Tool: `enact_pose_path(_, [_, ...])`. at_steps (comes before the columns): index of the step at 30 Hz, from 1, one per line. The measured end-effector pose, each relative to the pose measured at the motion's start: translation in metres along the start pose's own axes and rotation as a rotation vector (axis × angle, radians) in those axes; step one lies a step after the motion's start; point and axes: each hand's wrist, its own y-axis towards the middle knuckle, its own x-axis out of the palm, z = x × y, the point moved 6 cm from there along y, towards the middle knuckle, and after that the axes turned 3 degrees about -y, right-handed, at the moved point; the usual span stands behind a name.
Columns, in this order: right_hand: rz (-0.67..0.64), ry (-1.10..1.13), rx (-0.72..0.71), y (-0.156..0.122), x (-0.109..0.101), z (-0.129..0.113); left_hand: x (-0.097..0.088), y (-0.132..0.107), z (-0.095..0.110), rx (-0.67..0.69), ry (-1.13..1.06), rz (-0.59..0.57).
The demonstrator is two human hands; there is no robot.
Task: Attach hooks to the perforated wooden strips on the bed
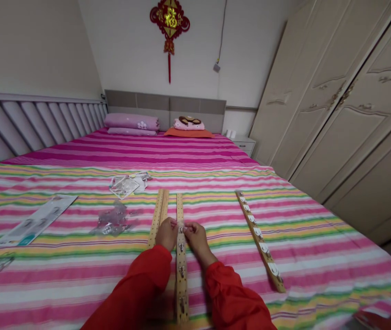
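Reaching in from both sides, the left hand (167, 232) and the right hand (196, 237) met at the narrow wooden strip (182, 259), fingers drawn in close beside the farthest metal hook (181, 229); whether they pinched it or merely touched it, I cannot tell. The strip lay flat on the striped cloth (305, 261), its long axis running almost straight toward the headboard (150, 101). Just left, perforated wood (154, 222) lay nearly parallel; well to the right, a hook-lined strip (267, 262) slanted, its far end leaning left.
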Motion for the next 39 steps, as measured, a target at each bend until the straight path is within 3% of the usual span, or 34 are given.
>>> enact_pose_path(6, [0.015, 0.056, 0.008, -0.003, 0.000, -0.006, 0.000, -0.002, -0.005, 0.098, -0.149, -0.004])
enact_pose_path(11, [-0.022, 0.011, -0.058, -0.007, 0.001, -0.010, 0.001, -0.007, 0.000, 0.233, 0.001, -0.017])
enact_pose_path(16, [-0.065, -0.188, -0.220, -0.008, 0.000, -0.016, 0.004, -0.008, 0.001, 0.267, 0.052, -0.070])
enact_pose_path(22, [-0.163, -0.433, -0.328, -0.009, 0.004, -0.025, 0.009, -0.007, -0.001, 0.268, 0.067, -0.131])
enact_pose_path(26, [-0.155, -0.506, -0.336, -0.009, 0.005, -0.022, 0.011, -0.009, -0.001, 0.274, 0.082, -0.145])
enact_pose_path(35, [-0.159, -0.587, -0.285, -0.003, 0.008, -0.012, 0.012, -0.008, 0.001, 0.267, 0.006, -0.162])
enact_pose_path(39, [-0.219, -0.499, -0.277, -0.002, 0.009, -0.018, 0.011, -0.007, 0.000, 0.214, -0.012, -0.157])
